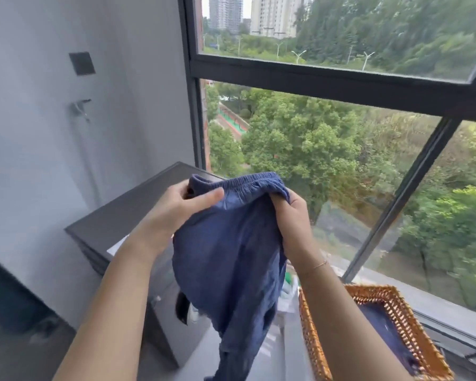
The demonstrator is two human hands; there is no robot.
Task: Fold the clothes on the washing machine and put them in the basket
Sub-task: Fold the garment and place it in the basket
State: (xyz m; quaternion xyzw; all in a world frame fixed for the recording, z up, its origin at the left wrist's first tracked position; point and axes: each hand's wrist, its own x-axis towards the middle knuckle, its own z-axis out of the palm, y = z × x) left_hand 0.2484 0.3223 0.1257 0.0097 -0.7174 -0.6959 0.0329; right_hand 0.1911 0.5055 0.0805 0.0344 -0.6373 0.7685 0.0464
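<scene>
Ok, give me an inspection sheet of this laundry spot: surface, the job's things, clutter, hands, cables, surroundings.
Surface: dark washing machine top, mostly hidden behind the arms.
Job's things: blue trousers held up by the elastic waistband, legs hanging unfolded; wicker basket at lower right with a dark blue garment already inside.
Clutter: white and green items between trousers and basket, too hidden to identify.
Hands: left hand grips the waistband's left end; right hand has its fingers curled into the right end.
Cables: nothing seen.
Surroundings: grey wall with a dark panel, a large window showing trees and tower blocks.
</scene>
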